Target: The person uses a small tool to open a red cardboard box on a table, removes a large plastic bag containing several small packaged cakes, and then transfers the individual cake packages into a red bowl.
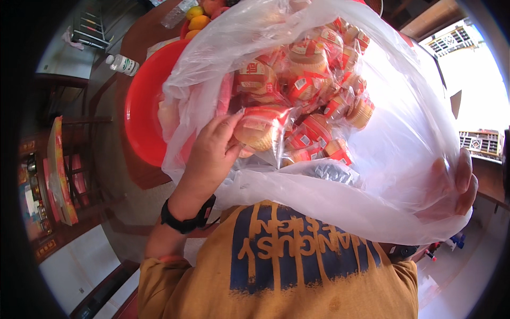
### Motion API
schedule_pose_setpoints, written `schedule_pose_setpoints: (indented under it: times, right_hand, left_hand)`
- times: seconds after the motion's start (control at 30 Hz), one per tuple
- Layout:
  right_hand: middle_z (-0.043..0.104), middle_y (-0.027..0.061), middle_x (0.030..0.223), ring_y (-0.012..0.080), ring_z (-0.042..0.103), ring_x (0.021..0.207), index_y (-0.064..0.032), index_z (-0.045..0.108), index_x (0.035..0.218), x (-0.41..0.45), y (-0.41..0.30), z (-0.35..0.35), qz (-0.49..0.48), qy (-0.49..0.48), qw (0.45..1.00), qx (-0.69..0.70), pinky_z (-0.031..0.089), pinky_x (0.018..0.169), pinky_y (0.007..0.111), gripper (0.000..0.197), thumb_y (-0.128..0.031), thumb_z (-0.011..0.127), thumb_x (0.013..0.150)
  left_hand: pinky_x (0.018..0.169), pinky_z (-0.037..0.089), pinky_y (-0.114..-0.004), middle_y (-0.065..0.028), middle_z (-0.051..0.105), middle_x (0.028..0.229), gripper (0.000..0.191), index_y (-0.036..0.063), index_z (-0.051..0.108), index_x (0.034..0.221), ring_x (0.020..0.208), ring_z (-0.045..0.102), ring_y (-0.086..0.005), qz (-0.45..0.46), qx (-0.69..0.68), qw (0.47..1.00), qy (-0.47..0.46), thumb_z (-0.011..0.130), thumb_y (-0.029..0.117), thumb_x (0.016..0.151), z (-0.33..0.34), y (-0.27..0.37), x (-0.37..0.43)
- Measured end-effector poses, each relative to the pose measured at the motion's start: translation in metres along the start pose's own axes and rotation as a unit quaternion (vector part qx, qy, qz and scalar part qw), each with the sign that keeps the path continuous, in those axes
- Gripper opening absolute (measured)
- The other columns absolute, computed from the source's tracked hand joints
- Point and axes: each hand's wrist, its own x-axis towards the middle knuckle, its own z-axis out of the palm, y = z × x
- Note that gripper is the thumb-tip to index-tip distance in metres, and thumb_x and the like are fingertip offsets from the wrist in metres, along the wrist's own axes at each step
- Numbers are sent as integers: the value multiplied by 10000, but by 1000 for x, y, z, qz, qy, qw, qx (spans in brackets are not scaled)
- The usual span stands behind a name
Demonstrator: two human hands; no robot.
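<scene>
My left hand (pixel 211 149), a black watch on its wrist, reaches into a large clear plastic bag (pixel 402 131). Between its thumb and fingers is a small cake (pixel 261 129) in a clear and red wrapper. Many more wrapped cakes (pixel 306 60) are heaped inside the bag beyond this hand. At the far right, my right hand (pixel 465 183) grips the bag's edge, its fingertips outside and the rest partly hidden by the plastic. The bag's mouth gapes towards me, and its near rim crosses in front of my shirt.
Left of the bag, a red plastic basin (pixel 143 107) stands on a brown wooden table (pixel 135 159). A water bottle (pixel 122 65) lies beside the basin. Fruit (pixel 198 22) sits at the back. A wooden chair (pixel 79 119) is at the left.
</scene>
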Motion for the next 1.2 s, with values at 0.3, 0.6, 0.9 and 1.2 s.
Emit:
schedule_pose_setpoints:
  times: [0.3, 0.6, 0.9, 1.2]
  right_hand:
    - [494, 13, 992, 192, 565, 978, -184, 614, 789, -3, -4, -1, -1, 34, 988, -153, 444, 967, 308, 94, -131, 669, 843]
    - [480, 13, 924, 161, 548, 900, -162, 586, 773, -4, -5, -4, -8, 71, 962, -262, 452, 914, 279, 106, -161, 662, 847]
    - [467, 13, 856, 130, 531, 823, -140, 557, 758, -9, -7, 8, -30, 97, 948, -300, 460, 862, 249, 144, -191, 656, 850]
    - [453, 13, 788, 99, 514, 746, -118, 529, 742, -5, -13, 35, -78, 155, 934, -312, 469, 809, 219, 193, -222, 649, 853]
  left_hand:
    - [955, 434, -340, -114, 568, 1192, 403, -15, 484, 1246, 1086, 555, -187, 40, -400, 876, 267, 608, 99, 880, -118, -19, -27]
    - [853, 452, -259, -57, 602, 1099, 415, 18, 537, 1199, 954, 566, -108, -297, -215, 889, 273, 683, 135, 829, -144, -165, -58]
    - [1031, 351, -436, -252, 418, 1331, 582, 16, 430, 1317, 1254, 390, -380, -186, 291, 904, 251, 663, 200, 816, -116, -164, -35]
    - [800, 470, -342, -134, 612, 972, 257, 25, 600, 1056, 901, 594, -263, 161, -48, 979, -114, 614, 51, 800, -40, 69, 44]
